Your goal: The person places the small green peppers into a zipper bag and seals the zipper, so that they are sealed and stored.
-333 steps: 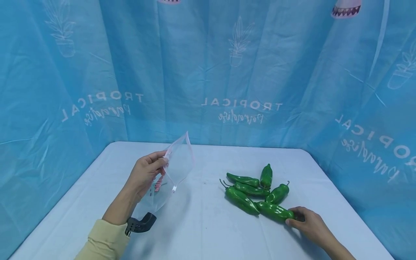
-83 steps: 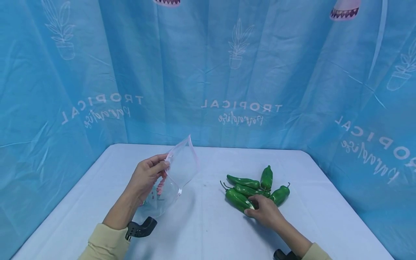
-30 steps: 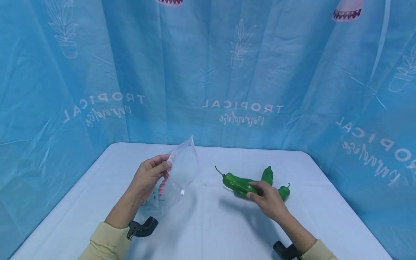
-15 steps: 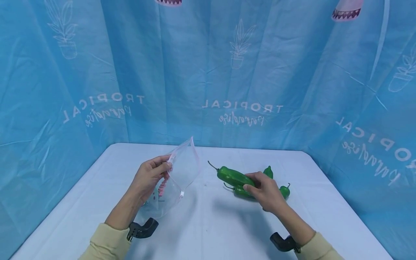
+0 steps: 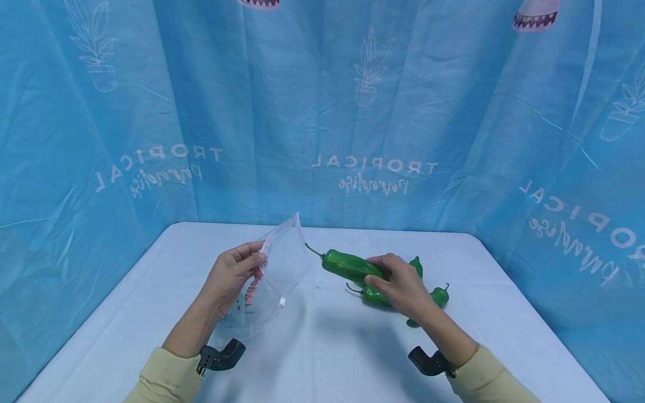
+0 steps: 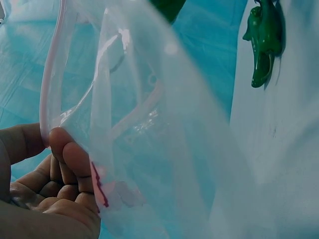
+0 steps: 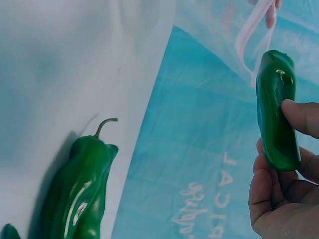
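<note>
In the head view my left hand (image 5: 229, 274) pinches the rim of a clear zip bag (image 5: 288, 260) between thumb and fingers; the bag's mouth gapes to the right. Its pink zip edge and part of a printed pattern show in the left wrist view, close to the left hand (image 6: 60, 184). My right hand (image 5: 403, 288) grips a glossy green pepper (image 5: 347, 265) by its stemless end, held above the table. The pepper's curved stem points left, its tip near the bag's opening. In the right wrist view the thumb and fingers close around this pepper (image 7: 276, 109).
Several other green peppers lie on the white table (image 5: 322, 358) behind and under the right hand, among them a stemmed one (image 5: 374, 296), one at the back (image 5: 417, 266) and one at the right (image 5: 440, 296). A blue printed curtain (image 5: 322, 123) hangs behind the table.
The right hand has picked a pepper from the front left of the group, lifted it and carried it left toward the bag. The left hand and bag have barely moved.
</note>
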The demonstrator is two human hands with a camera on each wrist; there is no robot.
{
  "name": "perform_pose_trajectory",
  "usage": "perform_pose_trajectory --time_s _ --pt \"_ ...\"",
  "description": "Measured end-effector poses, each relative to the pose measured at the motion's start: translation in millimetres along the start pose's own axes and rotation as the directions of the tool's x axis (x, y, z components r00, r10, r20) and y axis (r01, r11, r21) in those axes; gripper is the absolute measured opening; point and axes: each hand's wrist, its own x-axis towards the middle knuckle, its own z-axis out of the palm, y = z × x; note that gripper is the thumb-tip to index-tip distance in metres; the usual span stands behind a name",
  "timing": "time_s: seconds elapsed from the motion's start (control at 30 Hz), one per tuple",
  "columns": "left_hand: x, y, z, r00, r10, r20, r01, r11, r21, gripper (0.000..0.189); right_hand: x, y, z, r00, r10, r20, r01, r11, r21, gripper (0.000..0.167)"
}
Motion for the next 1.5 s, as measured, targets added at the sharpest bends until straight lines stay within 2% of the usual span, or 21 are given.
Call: perform_pose_trajectory --time_s 0.5,0.93,1.5 --pt "-0.3 -0.5 0.1 1.0 -0.006 -0.013 0.006 1.0 0.014 0.046 16.9 -25.0 12.6 0.997 -0.073 0.028 0.075 0.995 -0.071 0.035" --pt "0.0 0.9 0.9 1.0 -0.021 -0.024 0.021 0.999 0.024 0.045 30.9 -42.2 18.0 0.994 -0.078 0.07 0.087 0.987 -0.132 0.035" --pt "-0.4 2.6 0.7 0.999 -0.026 -0.023 0.026 1.0 0.015 0.044 51.0 -51.7 32.2 0.991 -0.106 0.087 0.114 0.989 -0.099 0.031"
